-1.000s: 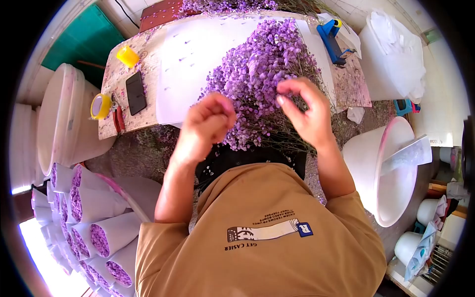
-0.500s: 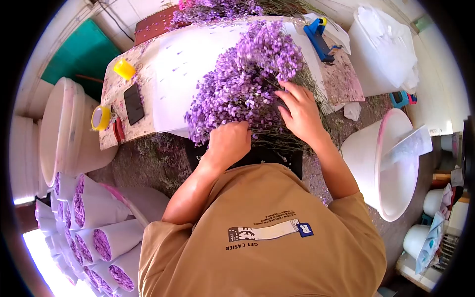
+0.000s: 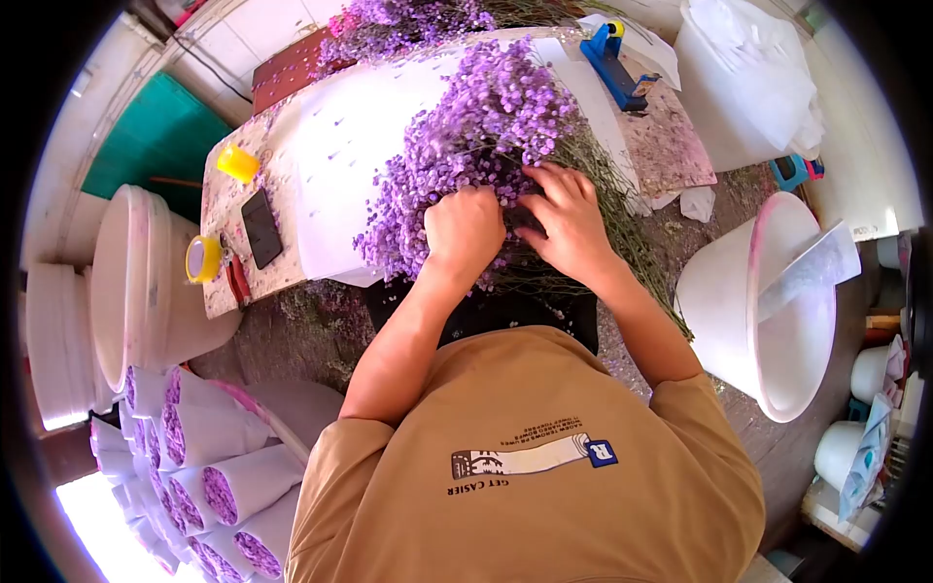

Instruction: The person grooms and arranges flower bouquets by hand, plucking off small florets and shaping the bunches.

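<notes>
A loose bunch of small purple dried flowers (image 3: 476, 117) lies over the near side of the table, its thin stems (image 3: 622, 204) running off to the right. My left hand (image 3: 465, 231) is closed in a fist at the bunch's near edge, gripping some of the flowers; its fingertips are hidden underneath. Just to the right, my right hand (image 3: 569, 225) rests against the flowers where heads meet stems. Its fingers are bent and apart, with thumb and forefinger separated. Beneath the bunch lies white wrapping paper (image 3: 335, 185).
On the table's left are a phone (image 3: 261, 228), yellow tape rolls (image 3: 237, 163) and red-handled pliers (image 3: 236, 279). A blue tape dispenser (image 3: 614, 68) stands at back right. White tubs (image 3: 714, 291) flank the table. Paper-wrapped bouquets (image 3: 238, 486) fill the lower left.
My left hand has moved up and right, deeper into the flowers. My right hand has shifted slightly left and down, so the hands are closer. More stems now hang towards the right.
</notes>
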The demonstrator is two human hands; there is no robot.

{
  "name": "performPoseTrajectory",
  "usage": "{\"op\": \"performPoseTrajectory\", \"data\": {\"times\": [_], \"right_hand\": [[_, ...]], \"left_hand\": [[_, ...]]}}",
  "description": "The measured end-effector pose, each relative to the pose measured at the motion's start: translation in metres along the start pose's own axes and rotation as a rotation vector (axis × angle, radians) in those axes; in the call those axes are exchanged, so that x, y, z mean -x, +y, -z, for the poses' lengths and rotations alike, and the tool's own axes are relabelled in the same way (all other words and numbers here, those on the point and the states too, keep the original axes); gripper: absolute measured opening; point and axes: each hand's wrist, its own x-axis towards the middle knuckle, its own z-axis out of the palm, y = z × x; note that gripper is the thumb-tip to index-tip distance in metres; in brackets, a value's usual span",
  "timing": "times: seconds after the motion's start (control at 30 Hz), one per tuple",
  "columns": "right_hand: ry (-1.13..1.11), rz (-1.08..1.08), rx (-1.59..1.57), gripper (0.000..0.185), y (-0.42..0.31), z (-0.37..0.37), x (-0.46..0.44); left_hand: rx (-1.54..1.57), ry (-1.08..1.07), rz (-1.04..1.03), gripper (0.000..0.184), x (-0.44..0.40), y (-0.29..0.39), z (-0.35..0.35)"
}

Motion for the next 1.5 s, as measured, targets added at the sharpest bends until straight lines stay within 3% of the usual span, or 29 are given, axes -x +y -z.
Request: {"op": "performPoseTrajectory", "data": {"times": [0.1,0.2,0.3,0.6,0.7,0.8,0.97,1.13,1.5], "right_hand": [[-0.017,-0.011,-0.015,0.039,-0.002,-0.002,0.004],[-0.012,0.000,0.009,0.040,-0.002,-0.003,0.002],[-0.019,-0.012,0.020,0.040,-0.003,-0.005,0.005],[-0.015,0.063,-0.067,0.038,-0.005,-0.003,0.008],[-0.026,0.050,-0.075,0.032,-0.001,-0.004,0.013],[-0.046,0.070,-0.111,0.023,-0.001,-0.006,0.016],[-0.001,0.090,-0.113,0.011,-0.005,-0.009,0.015],[-0.023,0.111,-0.145,0.010,-0.005,-0.007,0.018],[-0.017,0.110,-0.122,0.009,-0.009,-0.009,0.017]], "left_hand": [[0.001,0.056,-0.036,0.014,0.008,0.000,-0.006],[0.137,0.291,-0.136,0.009,0.024,0.000,-0.005],[0.163,0.386,-0.279,0.009,0.052,0.001,-0.001],[0.231,0.325,-0.296,0.007,0.073,0.006,0.006],[0.475,0.260,-0.072,0.016,0.066,0.002,0.011],[0.465,0.238,0.059,0.017,0.050,-0.009,0.010],[0.361,0.198,0.096,0.022,0.034,-0.012,0.021],[0.218,-0.027,0.057,0.024,0.031,-0.005,0.028],[0.086,0.134,0.001,0.015,0.031,-0.003,-0.007]]}}
